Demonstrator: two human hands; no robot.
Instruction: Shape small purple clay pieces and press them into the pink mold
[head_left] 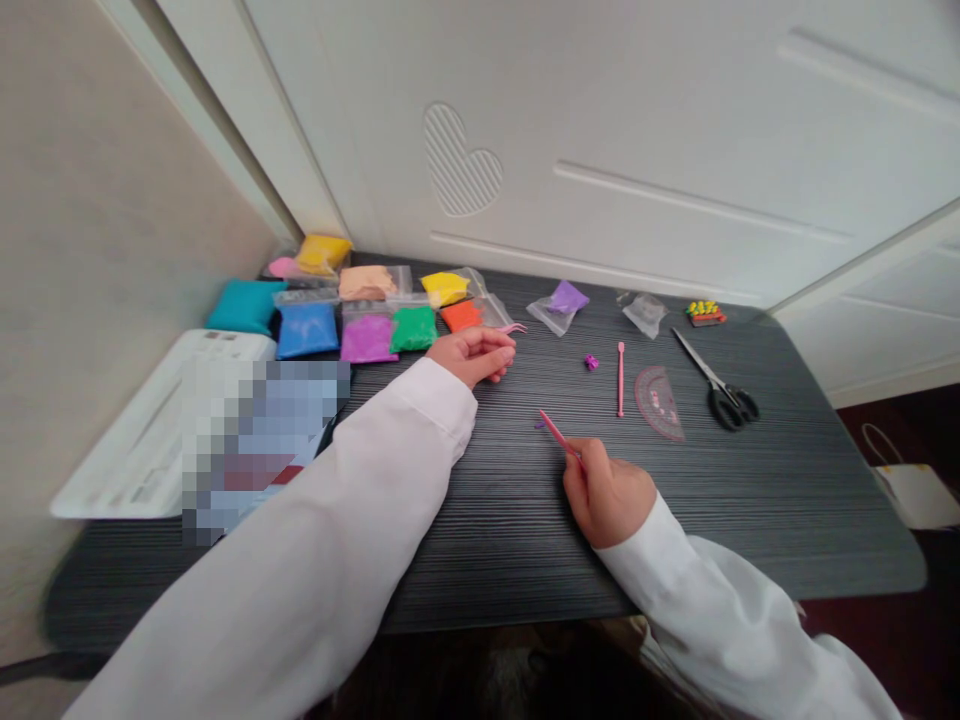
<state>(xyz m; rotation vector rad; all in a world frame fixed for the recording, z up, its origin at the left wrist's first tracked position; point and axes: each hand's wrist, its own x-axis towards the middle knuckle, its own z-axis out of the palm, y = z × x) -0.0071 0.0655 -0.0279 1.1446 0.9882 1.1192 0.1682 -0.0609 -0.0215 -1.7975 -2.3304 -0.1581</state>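
My right hand (606, 492) is closed around a slim pink clay tool (555, 432). The tool's tip points up and left, beside a tiny strip of dark purple clay (539, 425) on the table. Farther up and left, my left hand (474, 356) has its fingers curled in against the thumb; whatever may be inside them is hidden. Just past its index finger show the thin curved prongs of a pink tool, seemingly tweezers (514, 328); I cannot tell whether the hand touches it. A small purple clay lump (591, 362) lies to the right.
Several bags of coloured clay, among them a blue bag (307, 330) and a green bag (413, 328), line the back left. Rightward lie a second pink tool (620, 380), a protractor (658, 402), scissors (724, 392) and a small yellow-topped clay piece (705, 313). A white tray (127, 455) stands left.
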